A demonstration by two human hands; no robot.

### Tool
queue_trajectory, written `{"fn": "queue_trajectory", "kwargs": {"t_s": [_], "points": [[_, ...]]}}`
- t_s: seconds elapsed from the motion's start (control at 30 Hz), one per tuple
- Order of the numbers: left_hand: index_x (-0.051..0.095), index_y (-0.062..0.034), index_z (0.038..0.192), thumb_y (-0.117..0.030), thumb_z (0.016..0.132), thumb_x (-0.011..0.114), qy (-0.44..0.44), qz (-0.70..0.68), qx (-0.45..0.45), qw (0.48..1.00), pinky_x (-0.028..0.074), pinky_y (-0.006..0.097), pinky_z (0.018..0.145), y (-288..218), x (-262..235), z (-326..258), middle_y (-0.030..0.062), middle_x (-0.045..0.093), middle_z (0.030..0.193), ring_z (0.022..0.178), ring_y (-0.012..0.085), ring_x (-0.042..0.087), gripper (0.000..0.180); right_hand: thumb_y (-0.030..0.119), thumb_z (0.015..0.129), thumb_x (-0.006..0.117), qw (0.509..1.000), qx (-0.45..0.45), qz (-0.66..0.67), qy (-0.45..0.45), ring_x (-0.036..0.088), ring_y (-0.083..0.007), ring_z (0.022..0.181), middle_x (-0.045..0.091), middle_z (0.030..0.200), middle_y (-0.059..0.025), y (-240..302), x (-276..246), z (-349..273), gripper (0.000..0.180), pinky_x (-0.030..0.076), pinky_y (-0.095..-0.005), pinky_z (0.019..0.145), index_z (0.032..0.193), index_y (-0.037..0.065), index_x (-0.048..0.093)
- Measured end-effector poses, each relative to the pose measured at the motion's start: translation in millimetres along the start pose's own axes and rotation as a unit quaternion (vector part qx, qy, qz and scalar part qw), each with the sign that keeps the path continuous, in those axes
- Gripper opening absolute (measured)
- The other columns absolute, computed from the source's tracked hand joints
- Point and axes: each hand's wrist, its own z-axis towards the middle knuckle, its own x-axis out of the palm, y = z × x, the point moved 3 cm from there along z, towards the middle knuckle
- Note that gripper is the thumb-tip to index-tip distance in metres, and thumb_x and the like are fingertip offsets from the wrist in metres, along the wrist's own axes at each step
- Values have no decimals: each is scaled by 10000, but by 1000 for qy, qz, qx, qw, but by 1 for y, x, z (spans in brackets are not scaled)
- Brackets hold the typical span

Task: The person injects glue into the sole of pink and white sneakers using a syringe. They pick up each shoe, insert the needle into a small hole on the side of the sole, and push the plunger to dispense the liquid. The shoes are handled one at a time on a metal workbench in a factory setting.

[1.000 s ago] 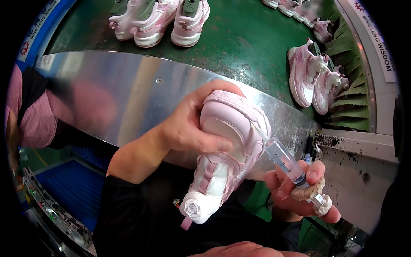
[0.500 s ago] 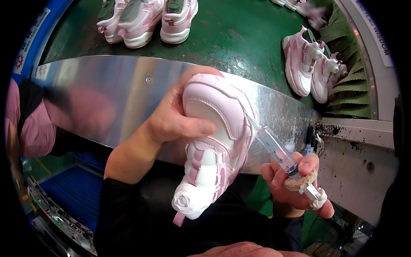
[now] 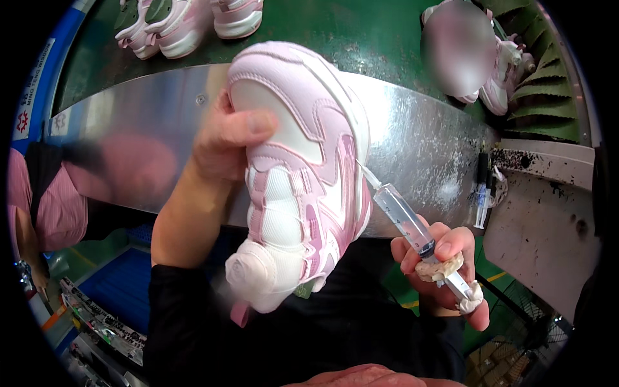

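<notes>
My left hand (image 3: 225, 138) grips a pink and white sneaker (image 3: 284, 151) by its forefoot, thumb lying across the toe top and the other fingers hidden behind. The sneaker is held up with its toe pointing away and its heel, with a pink pull loop (image 3: 240, 313), toward me. In my right hand (image 3: 445, 258) is a clear syringe (image 3: 403, 216) partly filled with liquid. Its fine tip meets the shoe's side near the seam between upper and sole. Lumpy cream-coloured material (image 3: 440, 267) is wrapped round the syringe's flange and plunger end.
A metal ledge (image 3: 148, 122) runs in front of a green conveyor belt (image 3: 335, 39). Pink and white sneakers (image 3: 177, 35) stand on it at far left, others (image 3: 496, 87) at far right by green flaps (image 3: 548, 97). Another syringe (image 3: 482, 200) lies right. Someone's pink sleeve (image 3: 61, 200) shows left.
The sneaker has come closer and turned, showing more of its side. The syringe tip has shifted along the seam from near the toe toward the middle. Shoes on the belt appear shifted left.
</notes>
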Motion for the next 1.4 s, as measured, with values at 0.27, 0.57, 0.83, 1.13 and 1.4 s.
{"fn": "queue_trajectory", "kwargs": {"t_s": [0.27, 0.57, 0.83, 1.13, 1.4], "points": [[546, 90, 1113, -116, 762, 559, 36, -101, -31, 994, 541, 362, 798, 2, 3, 2, 191, 639, 1024, 885, 263, 651, 408, 666, 628, 735, 999, 40, -20, -23, 468, -264, 942, 605, 972, -161, -4, -4, -26, 813, 323, -302, 627, 1165, 97, 512], [583, 92, 1040, -172, 771, 566, 48, -121, -17, 991, 542, 379, 789, 6, -7, 7, 188, 654, 967, 859, 262, 652, 378, 732, 609, 676, 998, -16, -33, -43, 532, -190, 779, 641, 916, -141, -14, -2, -39, 928, 317, -299, 701, 1135, -23, 550], [588, 60, 1049, -217, 783, 561, 57, -127, 0, 990, 534, 389, 820, 12, -26, 17, 168, 658, 987, 874, 266, 651, 385, 695, 612, 693, 999, -5, -33, -42, 529, -197, 779, 628, 918, -135, -14, -2, -43, 891, 312, -304, 685, 1133, -14, 550], [583, 55, 1056, -232, 795, 560, 45, -130, -4, 990, 531, 390, 825, 8, -25, 23, 162, 659, 990, 877, 263, 650, 389, 698, 616, 681, 999, 13, -40, -33, 474, -194, 715, 615, 925, -144, -14, -4, -53, 870, 300, -311, 657, 1115, -5, 567], [579, 50, 1062, -246, 805, 559, 34, -132, -21, 990, 528, 390, 830, 13, -23, 20, 157, 660, 993, 880, 261, 649, 393, 703, 636, 663, 999, 18, -30, -41, 465, -190, 702, 617, 911, -142, -16, -7, -55, 849, 309, -300, 647, 1091, -8, 579]]}}
